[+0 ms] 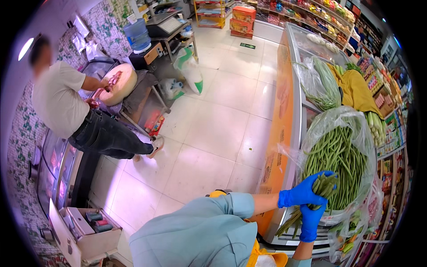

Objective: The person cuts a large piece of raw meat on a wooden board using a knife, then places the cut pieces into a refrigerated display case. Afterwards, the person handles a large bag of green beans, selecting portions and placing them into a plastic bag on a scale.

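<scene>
My left hand (300,193), in a blue glove, is wrapped around a bunch of green beans (323,187). My right hand (310,222), gloved alike, grips the same bunch from below, close against the left. Loose ends of the bunch stick out past the wrists toward the freezer's near edge. Just beyond both hands lies a large heap of long green beans (337,157) in an opened clear plastic bag (353,116). The bag rests on a chest freezer (293,100) with an orange side.
Bagged leafy stalks (322,83) and a yellow cloth (357,86) over green-stemmed vegetables lie farther along the freezer. A bag of peppers (347,240) sits nearby. Across the aisle, another person (63,96) handles meat on a round chopping block (120,83). An open wooden box (96,237) stands lower left.
</scene>
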### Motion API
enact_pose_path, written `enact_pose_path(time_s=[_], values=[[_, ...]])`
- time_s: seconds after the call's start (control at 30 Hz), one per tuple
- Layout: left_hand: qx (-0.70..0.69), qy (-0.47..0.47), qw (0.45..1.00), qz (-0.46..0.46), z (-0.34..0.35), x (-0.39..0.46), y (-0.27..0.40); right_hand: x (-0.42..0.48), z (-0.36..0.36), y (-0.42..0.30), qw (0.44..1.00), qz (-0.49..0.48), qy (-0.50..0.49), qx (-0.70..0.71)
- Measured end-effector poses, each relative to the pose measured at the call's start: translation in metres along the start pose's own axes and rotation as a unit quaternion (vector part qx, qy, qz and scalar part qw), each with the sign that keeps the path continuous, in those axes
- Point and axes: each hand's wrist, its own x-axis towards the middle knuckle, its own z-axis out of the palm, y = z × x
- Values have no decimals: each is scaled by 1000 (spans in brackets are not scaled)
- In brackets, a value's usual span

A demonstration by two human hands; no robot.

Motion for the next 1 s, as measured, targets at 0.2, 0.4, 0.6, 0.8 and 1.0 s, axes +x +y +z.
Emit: enact_pose_path(time_s=[0.2,0.4,0.6,0.8,1.0], values=[[-23,87,996,-25,5,4,-7,8,6,21,992,-88,28,-85],[-60,73,993,-77,-4,15,-7,10,9,3,991,-70,5,-117],[-98,127,986,-49,-24,27,-9,95,-103,28,986,-25,50,-155],[-88,111,989,-49,-28,33,-26,126,-98,62,885,-34,-8,-464],[-99,82,989,-76,-25,36,-29,124,-97,63,833,-134,-18,-536]])
